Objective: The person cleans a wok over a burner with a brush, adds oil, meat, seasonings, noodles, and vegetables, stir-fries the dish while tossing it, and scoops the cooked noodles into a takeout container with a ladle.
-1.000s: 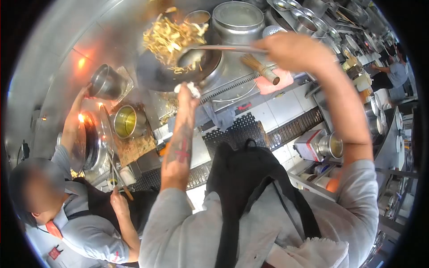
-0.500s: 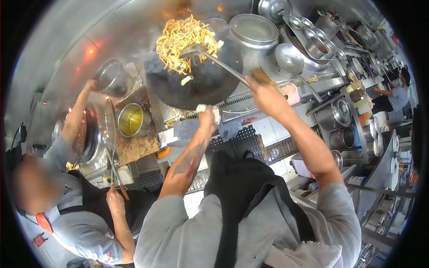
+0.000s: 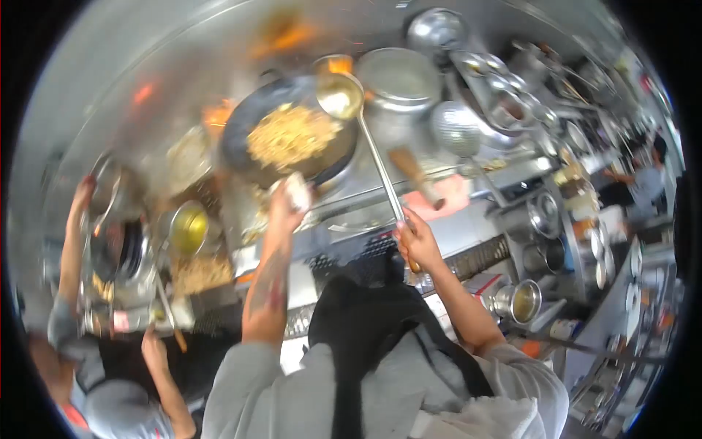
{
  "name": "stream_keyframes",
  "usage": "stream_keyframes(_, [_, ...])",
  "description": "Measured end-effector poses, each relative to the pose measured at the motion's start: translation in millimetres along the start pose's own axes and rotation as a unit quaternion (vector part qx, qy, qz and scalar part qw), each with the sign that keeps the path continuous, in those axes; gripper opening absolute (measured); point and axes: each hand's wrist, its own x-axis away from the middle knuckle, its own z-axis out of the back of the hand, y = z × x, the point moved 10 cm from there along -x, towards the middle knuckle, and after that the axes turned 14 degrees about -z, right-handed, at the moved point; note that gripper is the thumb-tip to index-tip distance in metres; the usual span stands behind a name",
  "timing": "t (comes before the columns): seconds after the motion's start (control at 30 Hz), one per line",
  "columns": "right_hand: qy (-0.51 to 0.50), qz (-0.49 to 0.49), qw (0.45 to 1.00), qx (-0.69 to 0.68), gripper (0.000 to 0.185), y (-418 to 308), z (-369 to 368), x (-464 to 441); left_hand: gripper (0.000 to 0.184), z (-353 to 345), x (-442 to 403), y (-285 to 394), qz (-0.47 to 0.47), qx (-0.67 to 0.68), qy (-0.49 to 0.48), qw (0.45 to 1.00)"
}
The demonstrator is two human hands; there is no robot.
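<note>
My left hand (image 3: 285, 208) is closed round a folded white cloth (image 3: 298, 192) at the near rim of a black wok (image 3: 238, 139). A heap of fried noodles (image 3: 292, 137) lies in the wok, blurred by motion. In my right hand (image 3: 418, 241) is the wooden-ended handle of a metal ladle (image 3: 340, 96). The ladle's bowl is over the wok's right rim, apart from the noodles and seemingly with a little liquid in it. Whether my left fingers also grip a wok handle is hidden by the cloth.
Flames (image 3: 218, 115) show beside the wok. To its right are a large lidded pot (image 3: 398, 77), a perforated skimmer (image 3: 457, 130), a bamboo brush (image 3: 417, 175) and a pink cloth (image 3: 444, 196). At left, a co-worker's hand (image 3: 86, 192) touches a metal pot (image 3: 117, 183), near a yellow-liquid pot (image 3: 190, 227).
The noodles, heaped at the far rim and partly lifted, now lie in the wok. The ladle has swung from them to the right rim. My right hand is lower; flames now show.
</note>
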Motion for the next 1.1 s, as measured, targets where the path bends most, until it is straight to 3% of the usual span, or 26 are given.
stream_keyframes(0.03, [-0.019, 0.017, 0.997, -0.068, 0.050, -30.8, 20.8, 0.5, 0.033, -1.8, 11.5, 1.2, -0.012, -0.022, -0.029, 0.999])
stream_keyframes(0.07, [-0.038, 0.041, 0.989, -0.134, 0.048, -62.8, 47.5, -2.8, 0.038, -35.4, 64.1, 4.8, 0.026, -0.087, 0.007, 0.996])
stream_keyframes(0.13, [0.117, 0.051, 0.977, -0.168, 0.037, -110.2, 135.8, -19.2, 0.044, -48.4, 99.6, -1.1, 0.002, -0.093, 0.012, 0.996])
stream_keyframes(0.2, [0.187, 0.128, 0.973, -0.043, 0.025, -177.6, 209.5, -34.8, 0.041, 8.3, 114.8, -4.8, -0.024, -0.097, 0.118, 0.988])
stream_keyframes(0.23, [0.220, 0.126, 0.967, -0.026, 0.023, -199.1, 245.7, -49.1, 0.037, 1.5, 127.5, -4.0, -0.049, -0.088, 0.155, 0.983])
stream_keyframes(0.27, [0.250, 0.124, 0.960, -0.007, 0.020, -220.2, 280.4, -64.8, 0.039, 16.1, 127.2, -2.2, -0.073, -0.102, 0.166, 0.978])
stream_keyframes(0.37, [0.295, 0.135, 0.945, -0.033, 0.020, -260.9, 382.5, -126.3, 0.040, -32.1, 142.2, -2.0, -0.124, -0.044, 0.135, 0.982])
stream_keyframes(0.43, [0.342, 0.095, 0.925, 0.133, 0.019, -273.9, 426.5, -165.1, 0.041, -36.1, 150.9, -8.3, -0.149, -0.038, 0.150, 0.977])
stream_keyframes(0.53, [0.316, 0.058, 0.936, 0.141, 0.021, -281.4, 436.8, -173.6, 0.045, 0.8, 155.4, 4.1, -0.202, -0.127, 0.177, 0.955])
stream_keyframes(0.6, [0.310, 0.071, 0.936, 0.152, 0.022, -285.5, 433.2, -174.4, 0.035, -14.2, 156.5, 2.3, -0.194, -0.155, 0.171, 0.953])
stream_keyframes(0.73, [0.306, 0.055, 0.924, 0.221, 0.019, -279.0, 432.8, -193.2, 0.045, -36.1, 149.6, 3.1, -0.201, -0.166, 0.185, 0.948])
stream_keyframes(0.8, [0.245, 0.053, 0.967, 0.039, 0.016, -268.8, 437.9, -204.4, 0.048, -50.0, 143.5, -1.7, -0.190, -0.163, 0.169, 0.953])
stream_keyframes(0.83, [0.242, 0.052, 0.968, 0.039, 0.016, -266.6, 440.6, -204.3, 0.051, -56.7, 142.4, -5.3, -0.179, -0.159, 0.154, 0.959])
stream_keyframes(0.87, [0.192, 0.049, 0.979, -0.045, 0.011, -264.0, 440.2, -201.8, 0.051, -53.4, 143.8, -4.3, -0.189, -0.214, 0.175, 0.942])
stream_keyframes(0.9, [0.138, 0.045, 0.981, -0.127, 0.010, -265.6, 434.3, -198.3, 0.050, -39.4, 137.0, -9.5, -0.165, -0.175, 0.172, 0.955])
stream_keyframes(0.93, [0.196, 0.014, 0.977, -0.086, 0.007, -273.4, 424.4, -160.0, 0.049, -16.5, 129.6, -13.2, -0.146, -0.134, 0.173, 0.965])
stream_keyframes(1.0, [0.103, 0.048, 0.986, -0.122, 0.014, -261.8, 433.4, -178.1, 0.048, 30.4, 113.8, -21.2, -0.095, -0.064, 0.146, 0.983])
stream_keyframes(1.1, [-0.069, -0.018, 0.984, -0.166, 0.013, -264.0, 340.6, -126.5, 0.045, 23.6, 79.7, -24.2, -0.078, -0.073, 0.151, 0.983])
